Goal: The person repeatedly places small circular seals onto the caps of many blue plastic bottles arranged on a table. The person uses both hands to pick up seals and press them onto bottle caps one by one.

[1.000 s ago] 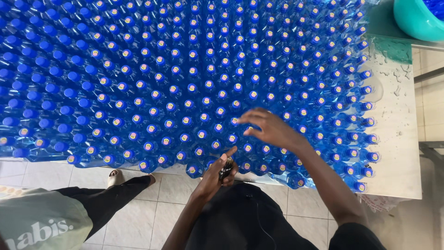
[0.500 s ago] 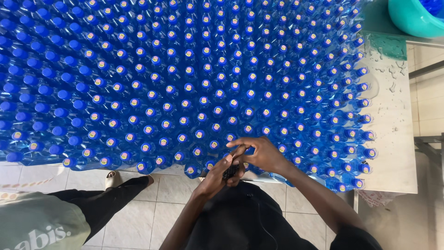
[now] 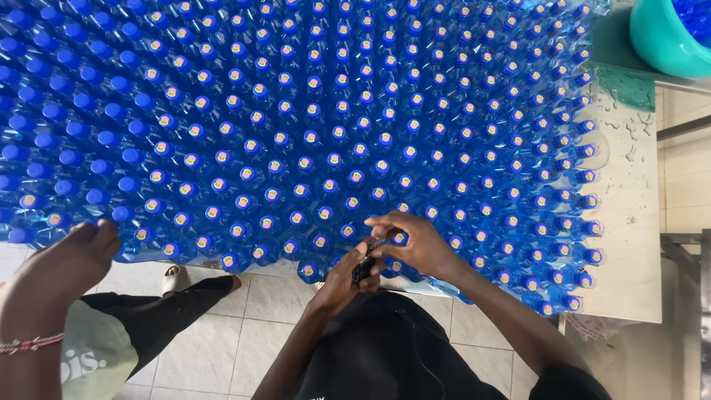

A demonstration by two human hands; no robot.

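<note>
Hundreds of blue bottles, two hands at the near edge

Hundreds of clear blue bottles [image 3: 311, 133] with blue caps stand upright in tight rows, filling a white worktop [image 3: 629, 244] almost from side to side; many caps carry a small round sticker of yellow and pink, while those at the far left are plain blue. Both of the person's hands meet at the near edge of the mass, right over the front rows. The left hand [image 3: 348, 275] is curled shut around a small dark object [image 3: 363, 268], which is too small and too shadowed to name; only its black end shows between the fingers. The right hand [image 3: 412, 241] arches over the caps just beside it, fingers bent and drawn together, the thumb and forefinger pinching at the top of that same dark object, so the two hands touch. Whether the right fingertips also touch a bottle cap cannot be told.

At the lower left, another person's hand [image 3: 63, 267], with a beaded bracelet [image 3: 29, 344] at the wrist, rests against the bottles at the corner of the worktop. A teal basin [image 3: 659, 44] holding blue caps sits at the upper right, beyond the bottles. Water drops spot the bare strip of worktop on the right. Below lies a pale tiled floor [image 3: 200, 348].
</note>
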